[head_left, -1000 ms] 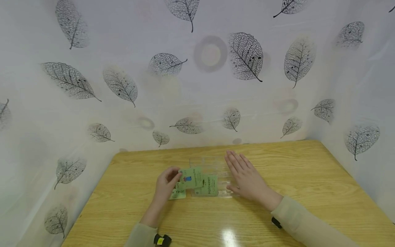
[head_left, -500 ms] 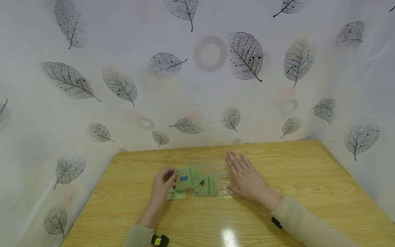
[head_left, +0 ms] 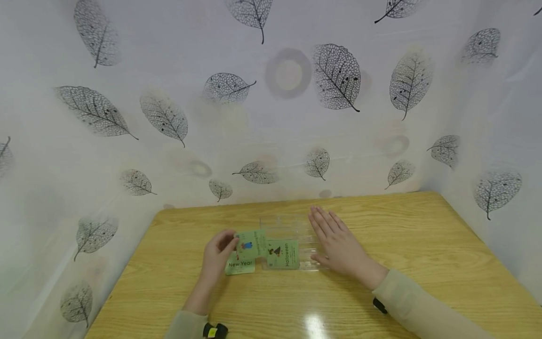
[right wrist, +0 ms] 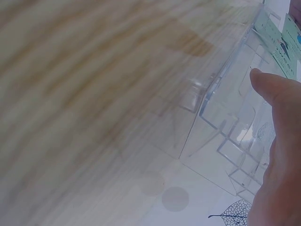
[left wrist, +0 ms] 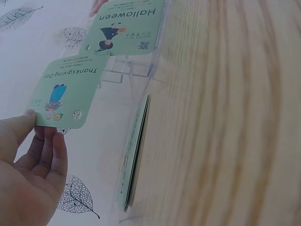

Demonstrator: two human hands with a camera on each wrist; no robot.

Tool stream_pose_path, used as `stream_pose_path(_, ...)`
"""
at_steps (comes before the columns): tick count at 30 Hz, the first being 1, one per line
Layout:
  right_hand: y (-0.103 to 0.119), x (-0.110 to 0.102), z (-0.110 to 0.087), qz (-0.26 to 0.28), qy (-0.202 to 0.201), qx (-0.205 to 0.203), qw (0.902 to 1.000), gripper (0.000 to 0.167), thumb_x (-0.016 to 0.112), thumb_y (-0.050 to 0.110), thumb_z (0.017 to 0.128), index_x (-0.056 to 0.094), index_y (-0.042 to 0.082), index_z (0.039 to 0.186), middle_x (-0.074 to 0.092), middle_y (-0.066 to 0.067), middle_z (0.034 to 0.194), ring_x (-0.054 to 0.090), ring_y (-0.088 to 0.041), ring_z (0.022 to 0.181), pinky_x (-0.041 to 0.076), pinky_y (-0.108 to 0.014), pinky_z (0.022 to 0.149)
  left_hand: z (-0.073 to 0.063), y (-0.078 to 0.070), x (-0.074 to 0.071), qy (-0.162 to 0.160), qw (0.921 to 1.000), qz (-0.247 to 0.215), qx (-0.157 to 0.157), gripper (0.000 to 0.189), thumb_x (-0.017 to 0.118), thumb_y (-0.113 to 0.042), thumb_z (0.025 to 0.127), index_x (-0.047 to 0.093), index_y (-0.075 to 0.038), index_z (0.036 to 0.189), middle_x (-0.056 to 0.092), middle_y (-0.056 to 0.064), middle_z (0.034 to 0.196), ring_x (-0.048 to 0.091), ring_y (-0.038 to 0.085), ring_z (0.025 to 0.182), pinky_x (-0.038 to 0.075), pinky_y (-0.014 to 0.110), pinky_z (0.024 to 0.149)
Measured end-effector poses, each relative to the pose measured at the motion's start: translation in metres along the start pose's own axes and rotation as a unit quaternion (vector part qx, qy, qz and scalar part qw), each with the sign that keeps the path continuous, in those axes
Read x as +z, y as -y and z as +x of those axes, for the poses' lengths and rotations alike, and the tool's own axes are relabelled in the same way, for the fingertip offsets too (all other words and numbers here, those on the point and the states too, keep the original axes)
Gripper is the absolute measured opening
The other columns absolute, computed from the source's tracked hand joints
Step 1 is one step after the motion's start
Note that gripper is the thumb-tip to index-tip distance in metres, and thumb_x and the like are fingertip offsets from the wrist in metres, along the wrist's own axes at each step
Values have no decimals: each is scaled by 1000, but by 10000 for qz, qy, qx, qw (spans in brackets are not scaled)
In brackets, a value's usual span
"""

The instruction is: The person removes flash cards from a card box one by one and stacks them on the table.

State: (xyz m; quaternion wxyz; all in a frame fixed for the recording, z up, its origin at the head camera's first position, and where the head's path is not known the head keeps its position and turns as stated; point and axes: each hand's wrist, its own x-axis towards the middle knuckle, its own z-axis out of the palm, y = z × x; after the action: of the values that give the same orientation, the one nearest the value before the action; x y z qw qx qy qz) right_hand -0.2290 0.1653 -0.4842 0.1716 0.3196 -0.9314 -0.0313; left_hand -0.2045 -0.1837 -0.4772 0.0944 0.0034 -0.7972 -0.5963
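My left hand (head_left: 216, 254) pinches the edge of a green Thanksgiving Day card (left wrist: 70, 92) between thumb and fingers, holding it raised. Below it, a stack of green cards with New Year (head_left: 240, 266) on top lies on the table. A Halloween card (head_left: 282, 254) rests on the left part of a clear plastic tray (head_left: 308, 254) with raised dividers. With straight fingers my right hand (head_left: 338, 245) lies over the tray's right side, its thumb (right wrist: 265, 84) above the clear plastic in the right wrist view.
The wood-grain table (head_left: 271, 301) reaches back to a pale curtain (head_left: 271, 117) printed with leaves, which also rises at both sides. Dark bands sit on both wrists, the left band (head_left: 215, 330) having a yellow patch.
My left hand has drawn the Thanksgiving Day card a little to the left, uncovering more of the Halloween card. The right hand keeps its place.
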Motion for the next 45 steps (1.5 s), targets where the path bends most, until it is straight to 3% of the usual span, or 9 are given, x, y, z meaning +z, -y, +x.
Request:
stream_pose_path(26, -1, -2, 0, 18, 91, 43, 9999, 114, 71, 66, 91, 21, -3, 166, 14, -21, 177, 21, -39, 164, 18, -54, 134, -2, 1, -16, -127, 9996, 217, 92, 15, 70, 0, 100, 71, 6, 114, 73, 22, 109, 65, 0, 84, 57, 15, 81)
stream_pose_path(39, 0, -2, -1, 36, 35, 17, 10000, 112, 72, 64, 91, 22, -4, 166, 15, -21, 177, 22, -40, 163, 19, -55, 134, -2, 10, -23, -131, 9992, 377, 99, 15, 69, 3, 100, 70, 7, 114, 73, 22, 107, 64, -1, 84, 58, 16, 79)
stream_pose_path(45, 0, -1, -1, 15, -5, 4, 10000, 113, 72, 64, 91, 22, -4, 166, 15, -21, 176, 23, -40, 163, 20, -55, 134, -2, 11, -27, -29, 9990, 418, -139, 15, 68, 0, 101, 71, 5, 115, 74, 18, 108, 65, 1, 84, 59, 17, 79)
